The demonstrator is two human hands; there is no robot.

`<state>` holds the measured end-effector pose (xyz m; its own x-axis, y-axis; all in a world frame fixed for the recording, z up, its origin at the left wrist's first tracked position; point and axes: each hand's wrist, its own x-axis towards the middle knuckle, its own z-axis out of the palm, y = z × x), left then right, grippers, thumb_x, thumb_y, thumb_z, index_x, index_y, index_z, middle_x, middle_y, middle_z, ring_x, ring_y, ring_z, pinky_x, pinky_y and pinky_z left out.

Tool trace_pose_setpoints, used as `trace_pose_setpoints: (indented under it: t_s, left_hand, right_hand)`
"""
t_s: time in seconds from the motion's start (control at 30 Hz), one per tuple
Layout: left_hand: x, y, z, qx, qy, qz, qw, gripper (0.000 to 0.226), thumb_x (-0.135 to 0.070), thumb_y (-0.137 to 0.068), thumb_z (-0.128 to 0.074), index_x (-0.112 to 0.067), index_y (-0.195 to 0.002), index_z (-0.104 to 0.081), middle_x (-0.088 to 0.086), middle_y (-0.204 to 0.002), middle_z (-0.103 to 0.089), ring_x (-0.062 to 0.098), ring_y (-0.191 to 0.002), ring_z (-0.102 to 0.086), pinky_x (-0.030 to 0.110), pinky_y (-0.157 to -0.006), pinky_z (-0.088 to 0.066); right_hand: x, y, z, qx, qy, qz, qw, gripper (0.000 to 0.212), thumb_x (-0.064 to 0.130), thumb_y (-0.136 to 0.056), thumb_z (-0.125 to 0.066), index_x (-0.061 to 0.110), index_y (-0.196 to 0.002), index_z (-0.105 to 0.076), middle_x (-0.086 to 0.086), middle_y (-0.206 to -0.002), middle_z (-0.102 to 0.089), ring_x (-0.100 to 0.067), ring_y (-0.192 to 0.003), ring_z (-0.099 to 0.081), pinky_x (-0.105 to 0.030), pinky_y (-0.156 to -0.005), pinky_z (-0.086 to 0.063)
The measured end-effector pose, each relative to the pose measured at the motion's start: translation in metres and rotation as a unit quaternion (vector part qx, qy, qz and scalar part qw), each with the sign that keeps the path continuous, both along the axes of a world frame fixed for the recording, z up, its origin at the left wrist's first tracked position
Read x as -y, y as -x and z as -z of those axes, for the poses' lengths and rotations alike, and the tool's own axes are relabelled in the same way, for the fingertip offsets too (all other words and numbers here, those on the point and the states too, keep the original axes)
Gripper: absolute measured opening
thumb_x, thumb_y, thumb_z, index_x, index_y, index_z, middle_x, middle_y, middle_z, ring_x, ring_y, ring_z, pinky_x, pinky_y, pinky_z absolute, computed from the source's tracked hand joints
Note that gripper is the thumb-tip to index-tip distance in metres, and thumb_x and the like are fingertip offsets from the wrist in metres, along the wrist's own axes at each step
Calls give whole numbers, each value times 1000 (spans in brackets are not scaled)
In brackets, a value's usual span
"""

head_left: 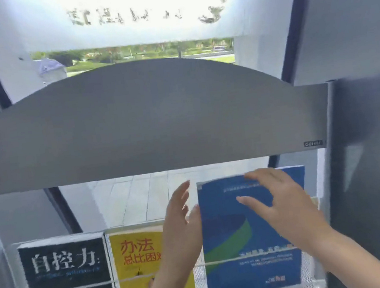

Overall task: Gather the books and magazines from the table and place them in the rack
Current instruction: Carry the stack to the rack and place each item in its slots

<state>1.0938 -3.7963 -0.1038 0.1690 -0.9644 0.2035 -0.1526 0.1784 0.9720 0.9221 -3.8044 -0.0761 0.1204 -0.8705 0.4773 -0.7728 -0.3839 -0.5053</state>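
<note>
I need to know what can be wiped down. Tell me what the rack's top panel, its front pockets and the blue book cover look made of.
Top panel: probably painted sheet metal, an even matte grey with a crisp edge.
Front pockets: white wire mesh with a thin rail, likely coated metal.
Blue book: paper cover, apparently smooth printed; blur hides any gloss.

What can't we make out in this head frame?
- Yellow book: title's right end and lower cover hidden by left hand.
- Blue book: small print blurred; top partly covered by right hand.
- Black book: bottom cut by frame edge.
- Rack: lower part out of frame.
</note>
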Motion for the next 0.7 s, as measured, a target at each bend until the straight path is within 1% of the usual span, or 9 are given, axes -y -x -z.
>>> trace_pose_setpoints:
  t_s: [0.07, 0.13, 0.23, 0.3, 0.37, 0.43, 0.5, 0.6, 0.7]
  left_hand:
    - [14, 1, 2, -4, -34, 18, 999, 49, -1, -90, -42, -39, -121, -40, -17, -126, -46, 2, -120, -43, 25, -104, -33]
    - [25, 2, 7, -7, -64, 45, 997, 49, 0, -88, -43, -34, -124, -42, -12, -131, -52, 7, -120, -50, 34, -103, -42]
    - [34, 5, 7, -24, -81, 84, 993, 43, -3, -79, -45, -38, -93, -66, -10, -93, -74, 11, -92, -67, 33, -83, -54]
    - [36, 8, 5, -33, -90, 89, 991, 43, -9, -67, -43, -39, -78, -72, -12, -77, -75, 9, -79, -67, 28, -75, -54]
    - [38, 10, 2, -61, -99, 82, 990, 38, -6, -71, -45, -32, -70, -73, -11, -65, -71, 4, -66, -63, 20, -63, -48]
    - [37, 11, -2, -86, -104, 72, 988, 42, 6, -80, -43, -20, -65, -72, -9, -56, -68, 1, -55, -58, 16, -54, -43]
    - [31, 13, -10, -110, -99, 86, 985, 36, 8, -79, -43, -12, -66, -70, -6, -55, -67, 2, -52, -57, 15, -51, -43]
    - [19, 13, -25, -95, -60, 123, 986, 16, -13, -66, -53, -10, -69, -68, -6, -61, -69, 1, -58, -59, 12, -55, -45]
    - [15, 8, -26, -47, -34, 146, 988, 29, -38, -63, -66, -12, -76, -70, -2, -70, -71, 6, -65, -60, 22, -63, -45]
  right_hand:
    - [12, -7, -11, -68, -8, 11, 998, 52, 43, -84, -57, 29, -132, -43, 16, -133, -43, 4, -123, -31, -2, -91, -23]
    - [19, -11, -17, -118, -46, 30, 991, 56, 48, -87, -48, 30, -138, -33, 16, -143, -36, -3, -132, -27, -14, -98, -25]
    - [28, -14, -18, -190, -87, 37, 977, 53, 51, -91, -34, 30, -140, -27, 13, -143, -38, -10, -135, -27, -20, -103, -25]
    - [33, -14, -21, -235, -99, 30, 966, 49, 51, -93, -31, 31, -137, -32, 13, -139, -44, -12, -132, -31, -22, -101, -27]
    - [36, -12, -29, -261, -108, 21, 959, 38, 50, -92, -32, 34, -123, -47, 14, -123, -54, -11, -119, -43, -24, -86, -35]
    - [35, -9, -39, -264, -110, 12, 958, 24, 50, -90, -38, 34, -86, -54, 12, -89, -58, -8, -90, -51, -25, -62, -33]
    - [30, -1, -48, -265, -96, 7, 959, 31, 50, -88, -43, 28, -67, -44, 9, -69, -48, -8, -70, -46, -21, -55, -27]
    - [20, 20, -61, -194, -25, -7, 981, 24, 52, -84, -52, 28, -85, -57, 10, -79, -60, -8, -78, -49, -19, -61, -34]
    - [9, 39, -90, -105, 25, -26, 994, 24, 57, -75, -58, 40, -91, -54, 22, -95, -60, -2, -82, -53, -24, -65, -42]
